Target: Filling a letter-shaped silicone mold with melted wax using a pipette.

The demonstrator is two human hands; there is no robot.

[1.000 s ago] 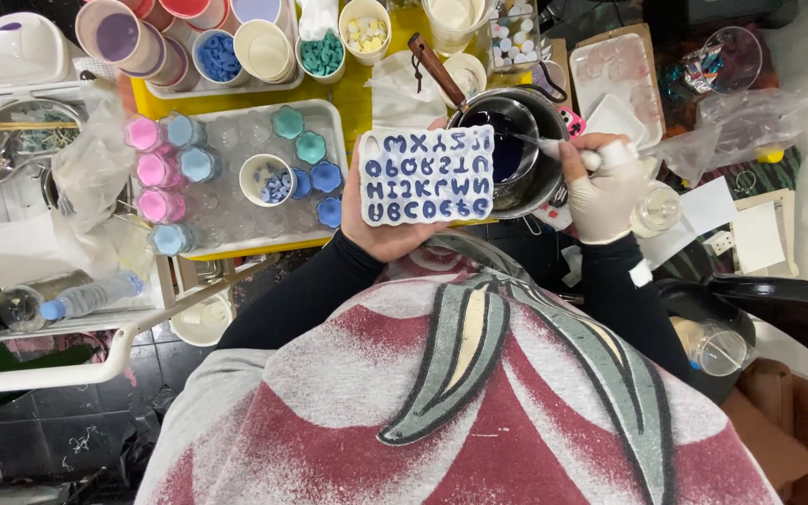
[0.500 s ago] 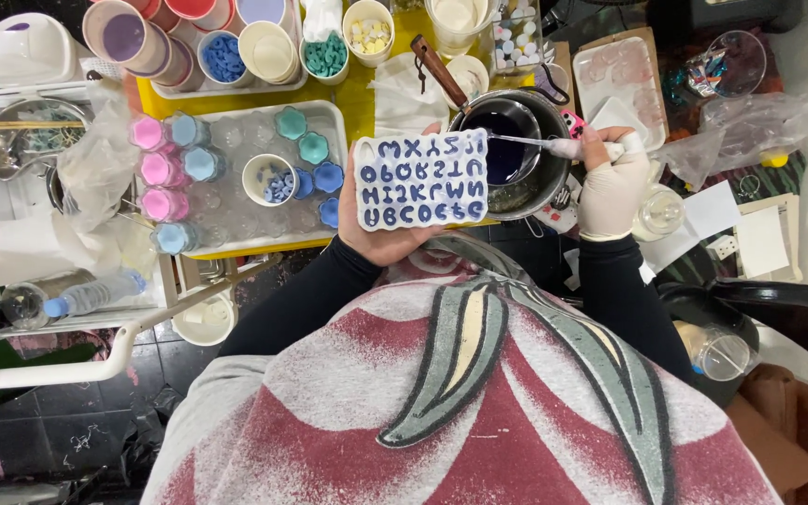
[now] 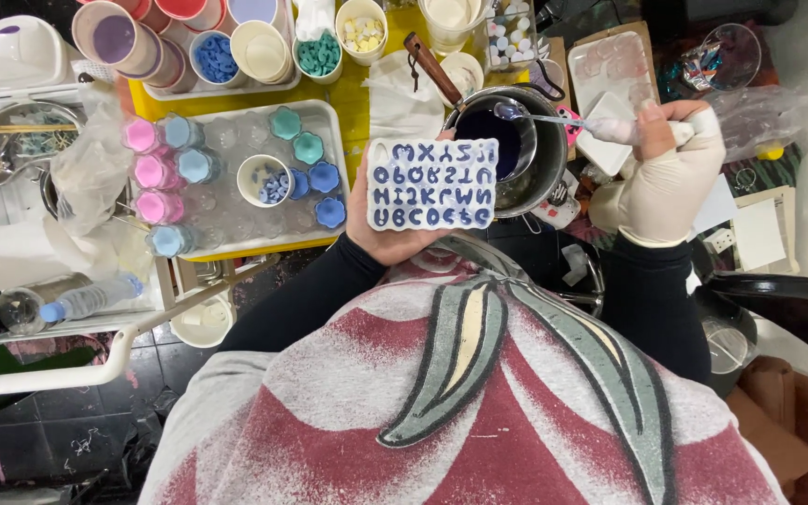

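Left grip [image 3: 381, 220] holds mould [image 3: 432, 184]; pot [image 3: 516, 145] adjacent.

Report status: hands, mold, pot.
Left hand holds letter mold flat, cavities filled blue. Gloved right hand holds dropper, tip over pot of dark blue liquid. Nothing between pot and mold.
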